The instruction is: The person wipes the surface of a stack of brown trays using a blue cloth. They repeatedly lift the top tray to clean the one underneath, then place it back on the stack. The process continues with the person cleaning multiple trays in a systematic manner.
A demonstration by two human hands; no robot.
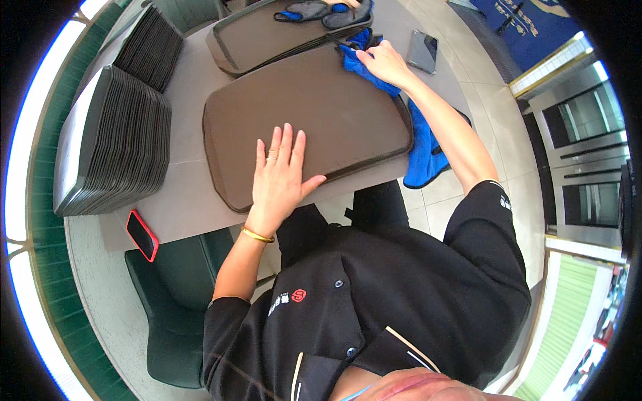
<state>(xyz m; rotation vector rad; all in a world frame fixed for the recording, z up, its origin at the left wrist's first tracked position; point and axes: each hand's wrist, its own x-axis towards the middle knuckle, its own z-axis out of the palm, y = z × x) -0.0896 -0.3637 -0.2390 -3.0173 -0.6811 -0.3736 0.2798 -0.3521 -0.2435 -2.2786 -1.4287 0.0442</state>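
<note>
A brown plastic serving tray [296, 110] lies before me on the grey table. My left hand [281, 175] rests palm down near its front left edge, fingers spread and holding nothing. At the tray's far right corner, my right hand [383, 62] grips a blue cleaning cloth [368, 75] with dark trim, which touches the tray's rim. More blue cloth [426, 155] hangs over the table edge at the right; whether it is a separate piece I cannot tell.
Behind lie more brown trays [271, 40], where another person's hand [346, 4] holds a grey and blue cloth [321, 12]. Tall stacks of thin black trays [130, 135] stand left. A red-edged phone [143, 235] overhangs the table edge; another phone [423, 51] lies right. A green chair [175, 311] is front left.
</note>
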